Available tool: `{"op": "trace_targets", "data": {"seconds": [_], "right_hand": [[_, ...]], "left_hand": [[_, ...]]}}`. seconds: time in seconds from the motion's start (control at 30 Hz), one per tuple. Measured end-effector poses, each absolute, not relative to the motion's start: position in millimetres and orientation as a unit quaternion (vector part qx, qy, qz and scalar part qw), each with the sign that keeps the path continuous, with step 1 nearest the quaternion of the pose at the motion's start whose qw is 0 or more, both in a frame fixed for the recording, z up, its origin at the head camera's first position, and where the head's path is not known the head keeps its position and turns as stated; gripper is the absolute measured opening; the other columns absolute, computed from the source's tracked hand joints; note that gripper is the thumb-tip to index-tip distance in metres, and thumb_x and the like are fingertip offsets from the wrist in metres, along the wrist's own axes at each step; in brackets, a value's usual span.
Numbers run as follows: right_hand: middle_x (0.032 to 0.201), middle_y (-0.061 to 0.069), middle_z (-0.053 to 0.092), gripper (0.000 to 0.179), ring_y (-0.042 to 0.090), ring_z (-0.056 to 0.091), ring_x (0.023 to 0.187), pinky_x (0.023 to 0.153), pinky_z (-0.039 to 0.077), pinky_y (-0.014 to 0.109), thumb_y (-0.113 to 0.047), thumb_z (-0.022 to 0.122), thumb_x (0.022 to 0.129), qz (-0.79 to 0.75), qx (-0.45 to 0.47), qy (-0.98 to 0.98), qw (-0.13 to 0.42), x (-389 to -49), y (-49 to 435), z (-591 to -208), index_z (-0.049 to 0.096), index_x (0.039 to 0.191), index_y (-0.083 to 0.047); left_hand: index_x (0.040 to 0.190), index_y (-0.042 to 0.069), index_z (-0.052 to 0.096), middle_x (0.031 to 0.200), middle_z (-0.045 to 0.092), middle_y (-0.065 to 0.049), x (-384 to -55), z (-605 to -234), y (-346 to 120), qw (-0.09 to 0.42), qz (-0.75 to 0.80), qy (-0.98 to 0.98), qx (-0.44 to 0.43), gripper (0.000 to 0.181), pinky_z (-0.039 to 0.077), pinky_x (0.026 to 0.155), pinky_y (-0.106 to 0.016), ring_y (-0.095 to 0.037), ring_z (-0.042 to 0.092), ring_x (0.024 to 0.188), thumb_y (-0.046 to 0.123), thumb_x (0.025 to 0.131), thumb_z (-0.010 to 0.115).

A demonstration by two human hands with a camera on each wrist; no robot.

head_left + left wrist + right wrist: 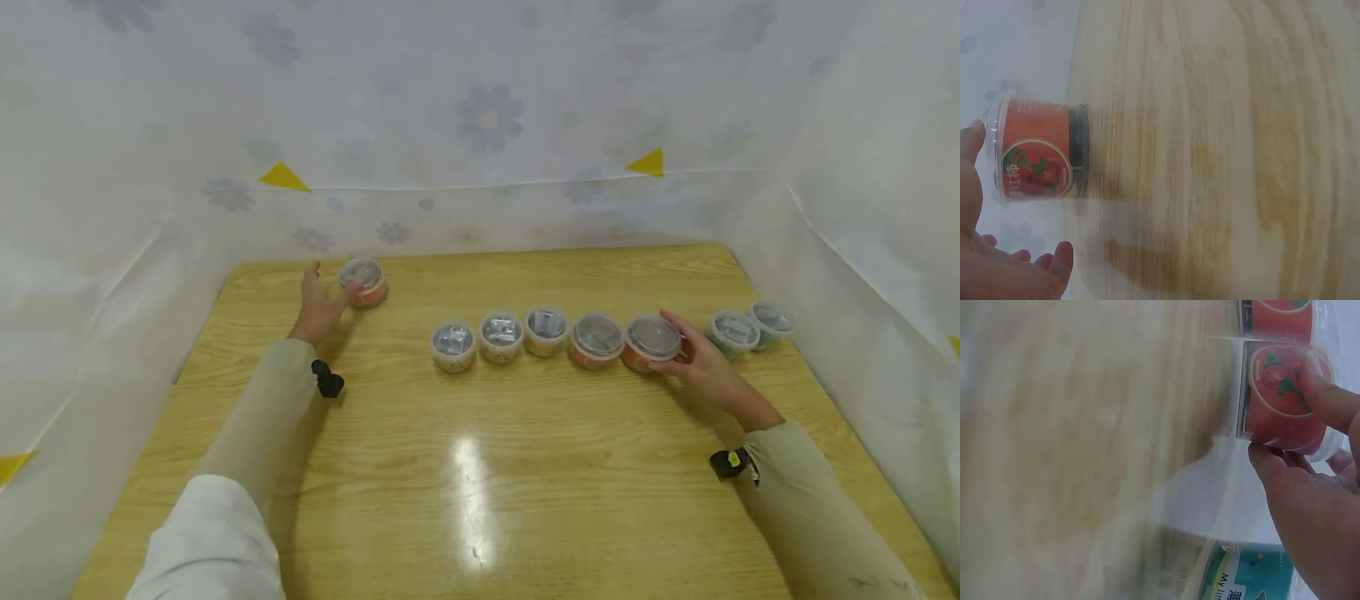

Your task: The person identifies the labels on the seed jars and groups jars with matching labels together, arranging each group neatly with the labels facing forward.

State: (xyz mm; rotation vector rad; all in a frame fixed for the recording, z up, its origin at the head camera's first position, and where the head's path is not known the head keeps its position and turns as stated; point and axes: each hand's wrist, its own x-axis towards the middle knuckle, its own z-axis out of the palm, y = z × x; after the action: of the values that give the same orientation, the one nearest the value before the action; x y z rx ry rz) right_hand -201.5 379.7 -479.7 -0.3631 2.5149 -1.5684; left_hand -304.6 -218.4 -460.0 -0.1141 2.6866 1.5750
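At the far left of the table stands a lidded plastic tub (pixel 363 285) with an orange-red label. My left hand (pixel 321 307) is spread beside it, its thumb at the lid's edge. In the left wrist view the label of this tub (pixel 1036 149) shows a round fruit picture, and the other fingers of my left hand (pixel 1007 262) are away from it. My right hand (pixel 705 364) holds a matching red-labelled tub (pixel 651 343) at the right end of a row. In the right wrist view its thumb lies on the label of this tub (pixel 1282 394), fingers on the side.
Leftward in the row stand another red-labelled tub (pixel 596 342), one with a yellowish label (pixel 546 332) and two pale patterned tubs. Two green-labelled tubs (pixel 733 333) sit right of my right hand. A flowered white curtain (pixel 420 217) borders the wooden table (pixel 450 417).
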Motion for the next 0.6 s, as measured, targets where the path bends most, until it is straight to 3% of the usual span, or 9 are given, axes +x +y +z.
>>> {"op": "trace_targets", "data": {"seconds": [0.3, 0.5, 0.6], "right_hand": [[0.146, 0.022, 0.02, 0.087, 0.036, 0.033, 0.127, 0.085, 0.042, 0.013, -0.007, 0.068, 0.085, -0.549, -0.135, 0.818, 0.104, -207, 375, -477, 0.011, 0.15, -0.015], [0.145, 0.022, 0.022, 0.087, 0.022, 0.039, 0.124, 0.084, 0.043, 0.014, -0.008, 0.068, 0.085, -0.555, -0.136, 0.814, 0.107, -209, 373, -480, 0.012, 0.15, -0.018], [0.144, 0.023, 0.023, 0.087, 0.017, 0.041, 0.121, 0.085, 0.043, 0.014, -0.006, 0.068, 0.084, -0.56, -0.139, 0.81, 0.103, -211, 372, -483, 0.012, 0.15, -0.013]], "left_hand": [[0.148, 0.006, -0.007, 0.15, -0.002, -0.022, -312, -464, -206, 0.018, 0.511, 0.859, -0.019, 0.099, 0.019, 0.106, -0.053, -0.037, 0.009, 0.137, 0.049, 0.086, 0.059], [0.146, 0.001, 0.011, 0.14, 0.027, -0.023, -312, -470, -204, 0.018, 0.534, 0.845, 0.005, 0.083, 0.031, 0.102, -0.049, -0.035, 0.033, 0.127, 0.04, 0.09, 0.058], [0.146, 0.003, 0.009, 0.141, 0.029, -0.021, -311, -472, -205, 0.024, 0.531, 0.847, -0.002, 0.086, 0.03, 0.102, -0.049, -0.034, 0.034, 0.127, 0.045, 0.089, 0.057]]}}
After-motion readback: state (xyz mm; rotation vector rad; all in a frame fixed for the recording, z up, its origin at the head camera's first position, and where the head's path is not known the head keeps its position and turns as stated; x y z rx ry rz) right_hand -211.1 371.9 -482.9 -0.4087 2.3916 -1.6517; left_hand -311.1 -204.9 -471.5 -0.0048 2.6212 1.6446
